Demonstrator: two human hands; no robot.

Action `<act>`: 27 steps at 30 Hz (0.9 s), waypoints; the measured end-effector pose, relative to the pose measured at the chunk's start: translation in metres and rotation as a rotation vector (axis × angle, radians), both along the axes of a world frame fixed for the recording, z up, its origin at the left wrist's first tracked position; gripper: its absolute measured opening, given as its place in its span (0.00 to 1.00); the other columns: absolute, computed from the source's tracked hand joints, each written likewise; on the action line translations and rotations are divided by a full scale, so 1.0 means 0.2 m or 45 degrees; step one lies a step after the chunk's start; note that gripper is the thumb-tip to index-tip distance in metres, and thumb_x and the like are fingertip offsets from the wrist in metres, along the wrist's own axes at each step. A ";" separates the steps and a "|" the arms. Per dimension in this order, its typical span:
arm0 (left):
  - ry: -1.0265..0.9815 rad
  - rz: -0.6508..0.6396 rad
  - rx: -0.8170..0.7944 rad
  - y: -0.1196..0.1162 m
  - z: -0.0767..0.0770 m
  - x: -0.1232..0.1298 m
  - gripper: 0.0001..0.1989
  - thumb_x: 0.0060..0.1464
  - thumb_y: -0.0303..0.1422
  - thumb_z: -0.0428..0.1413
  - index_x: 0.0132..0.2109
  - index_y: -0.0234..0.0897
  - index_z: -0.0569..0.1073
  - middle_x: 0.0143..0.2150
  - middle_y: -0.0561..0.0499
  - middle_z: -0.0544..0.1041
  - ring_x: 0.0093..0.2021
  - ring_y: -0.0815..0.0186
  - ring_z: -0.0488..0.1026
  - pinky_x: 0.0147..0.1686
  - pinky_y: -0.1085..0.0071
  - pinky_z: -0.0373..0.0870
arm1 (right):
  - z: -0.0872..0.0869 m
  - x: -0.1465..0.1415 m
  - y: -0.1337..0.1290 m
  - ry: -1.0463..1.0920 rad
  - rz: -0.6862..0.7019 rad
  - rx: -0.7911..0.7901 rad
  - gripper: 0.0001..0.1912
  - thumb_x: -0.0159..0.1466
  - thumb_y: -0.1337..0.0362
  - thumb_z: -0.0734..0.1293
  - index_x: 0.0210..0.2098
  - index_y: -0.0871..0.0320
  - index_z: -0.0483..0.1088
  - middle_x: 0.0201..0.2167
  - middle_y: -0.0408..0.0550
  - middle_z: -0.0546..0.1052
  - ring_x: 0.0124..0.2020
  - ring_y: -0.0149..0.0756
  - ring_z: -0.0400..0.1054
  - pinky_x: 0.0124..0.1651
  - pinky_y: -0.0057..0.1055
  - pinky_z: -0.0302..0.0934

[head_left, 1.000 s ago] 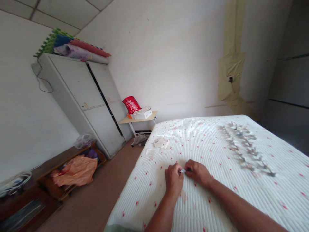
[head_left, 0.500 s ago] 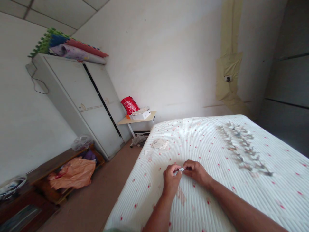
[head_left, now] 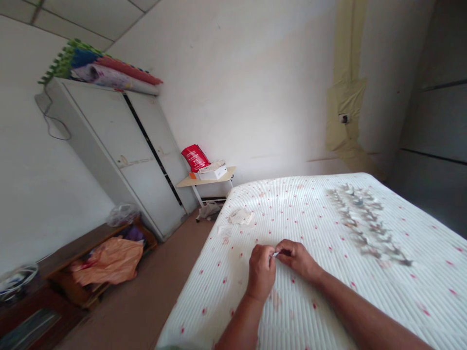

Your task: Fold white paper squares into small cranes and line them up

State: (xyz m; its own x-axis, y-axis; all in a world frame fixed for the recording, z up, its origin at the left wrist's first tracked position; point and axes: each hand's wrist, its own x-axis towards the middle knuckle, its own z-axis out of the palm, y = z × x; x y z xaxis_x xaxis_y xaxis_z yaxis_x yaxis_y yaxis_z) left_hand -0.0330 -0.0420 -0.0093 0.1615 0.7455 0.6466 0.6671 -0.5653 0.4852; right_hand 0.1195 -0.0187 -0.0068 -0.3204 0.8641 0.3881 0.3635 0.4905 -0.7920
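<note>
Between my two hands is a small folded piece of paper (head_left: pixel 275 254), whitish and mostly hidden by the fingers. My left hand (head_left: pixel 261 273) is closed on its left end, the back of the hand turned up. On the other side my right hand (head_left: pixel 297 260) pinches the paper between thumb and fingers. Both hands are just above a white ribbed mattress (head_left: pixel 292 316) with small red marks. Beyond them lies a small stack of printed paper sheets (head_left: pixel 241 217). Several small folded paper figures (head_left: pixel 368 218), pointed like birds, stand in rows at the right.
Left of the mattress is brown floor (head_left: pixel 156 287). A small table (head_left: pixel 188 182) holds a red bag (head_left: pixel 196 158) and a white box (head_left: pixel 215 172). A grey cabinet (head_left: pixel 105 131) carries rolled mats (head_left: pixel 116 78). An orange plastic bag (head_left: pixel 109 262) lies on a low wooden shelf.
My left hand has rolled over, fingers curling further round the paper, so less of it shows. My right hand has barely moved, and the paper figures stay in place.
</note>
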 end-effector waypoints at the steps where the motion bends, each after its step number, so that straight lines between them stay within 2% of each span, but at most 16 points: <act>1: 0.026 -0.019 0.028 0.00 0.00 0.00 0.11 0.46 0.19 0.48 0.35 0.37 0.67 0.33 0.51 0.70 0.37 0.66 0.67 0.38 0.70 0.66 | 0.01 0.00 0.00 -0.019 -0.014 0.022 0.05 0.55 0.68 0.61 0.30 0.58 0.68 0.25 0.43 0.71 0.26 0.29 0.64 0.30 0.24 0.57; 8: 0.041 -0.041 0.037 0.01 0.04 0.00 0.10 0.45 0.18 0.49 0.32 0.36 0.67 0.31 0.51 0.69 0.36 0.66 0.65 0.38 0.69 0.64 | 0.03 0.00 -0.02 -0.253 -0.068 0.219 0.06 0.55 0.72 0.60 0.29 0.58 0.67 0.27 0.43 0.71 0.29 0.29 0.65 0.33 0.23 0.56; 13: 0.146 -0.048 0.000 0.03 0.01 -0.02 0.10 0.44 0.18 0.48 0.25 0.36 0.66 0.26 0.53 0.68 0.34 0.67 0.63 0.38 0.70 0.62 | 0.01 -0.01 -0.02 -0.466 -0.091 0.270 0.07 0.54 0.74 0.59 0.25 0.59 0.67 0.25 0.43 0.70 0.26 0.28 0.63 0.30 0.22 0.53; 20: 0.246 -0.078 -0.115 0.03 -0.04 -0.03 0.10 0.42 0.18 0.50 0.23 0.36 0.67 0.25 0.52 0.69 0.34 0.67 0.63 0.34 0.72 0.60 | 0.03 0.01 -0.04 -0.602 0.066 0.295 0.07 0.54 0.74 0.61 0.24 0.59 0.69 0.27 0.44 0.70 0.30 0.29 0.64 0.34 0.23 0.54; 27: 0.274 -0.142 -0.189 0.01 -0.02 -0.05 0.09 0.42 0.18 0.50 0.27 0.37 0.69 0.26 0.53 0.69 0.34 0.67 0.63 0.36 0.72 0.60 | 0.03 0.03 -0.05 -0.602 0.130 0.334 0.09 0.55 0.74 0.61 0.22 0.59 0.68 0.25 0.44 0.69 0.31 0.29 0.64 0.34 0.23 0.54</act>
State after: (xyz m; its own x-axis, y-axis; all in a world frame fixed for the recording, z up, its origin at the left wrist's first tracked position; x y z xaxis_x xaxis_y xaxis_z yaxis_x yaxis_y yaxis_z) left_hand -0.0430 -0.0397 -0.0130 0.3698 0.7992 0.4738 0.7015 -0.5745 0.4217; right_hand 0.1254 -0.0286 -0.0017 -0.5896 0.7129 0.3796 0.5901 0.7012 -0.4002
